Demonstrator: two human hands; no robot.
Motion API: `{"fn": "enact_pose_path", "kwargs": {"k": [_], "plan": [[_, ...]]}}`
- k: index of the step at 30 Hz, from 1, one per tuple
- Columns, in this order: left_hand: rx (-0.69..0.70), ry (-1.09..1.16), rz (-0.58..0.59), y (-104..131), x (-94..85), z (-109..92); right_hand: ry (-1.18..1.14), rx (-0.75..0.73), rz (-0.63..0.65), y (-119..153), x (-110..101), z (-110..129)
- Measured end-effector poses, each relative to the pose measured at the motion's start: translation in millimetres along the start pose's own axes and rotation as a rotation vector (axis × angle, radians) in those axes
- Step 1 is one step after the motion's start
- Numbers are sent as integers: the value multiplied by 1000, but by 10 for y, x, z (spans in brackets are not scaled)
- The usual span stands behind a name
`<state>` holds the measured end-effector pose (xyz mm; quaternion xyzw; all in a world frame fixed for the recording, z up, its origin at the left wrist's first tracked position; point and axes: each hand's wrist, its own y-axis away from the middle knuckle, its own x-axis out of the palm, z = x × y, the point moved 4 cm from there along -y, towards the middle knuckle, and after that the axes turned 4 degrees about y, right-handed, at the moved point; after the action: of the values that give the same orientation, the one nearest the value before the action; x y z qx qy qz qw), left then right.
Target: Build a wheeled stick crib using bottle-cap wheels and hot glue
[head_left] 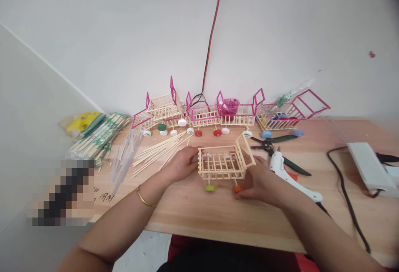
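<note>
Right now I have both hands on the small shopping cart made of bare wooden sticks (221, 177), which stands over the wooden tabletop (187, 218) in front of me. My left hand (182, 164) is at its left end, fingers curved toward the corner; the tips are partly hidden, so I cannot tell whether they pinch a stick. My right hand (260, 182) is spread about the other end, one digit low against the orange bottle-cap wheel (238, 189), the rest partly behind the tilted handle frame (249, 150); whether they press together I cannot tell. A green bottle-cap wheel (210, 188) sits under the left part.

Beyond the cart, a row of similar carts with magenta-coloured edges (205, 119) lines the wall, and a magenta-stained cup (230, 106) is among them. Left of my work, loose wooden sticks (160, 153) lie fanned out, with clear glue sticks (126, 159) beside them and bagged wooden sticks (104, 134) farther left. To my right are green-handled cutters (288, 165), the white hot glue gun (296, 182), whose nozzle points away from me, and a white power strip (369, 166) with a black cable (346, 201) near it.
</note>
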<state>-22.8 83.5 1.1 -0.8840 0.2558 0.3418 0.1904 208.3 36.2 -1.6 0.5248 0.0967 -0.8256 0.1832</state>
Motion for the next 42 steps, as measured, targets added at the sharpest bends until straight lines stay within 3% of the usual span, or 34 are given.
{"fn": "enact_pose_path", "kwargs": {"k": [42], "plan": [[-10,18,-148,-57,33,35,-9,-81,-50,-4,-34,86]]}}
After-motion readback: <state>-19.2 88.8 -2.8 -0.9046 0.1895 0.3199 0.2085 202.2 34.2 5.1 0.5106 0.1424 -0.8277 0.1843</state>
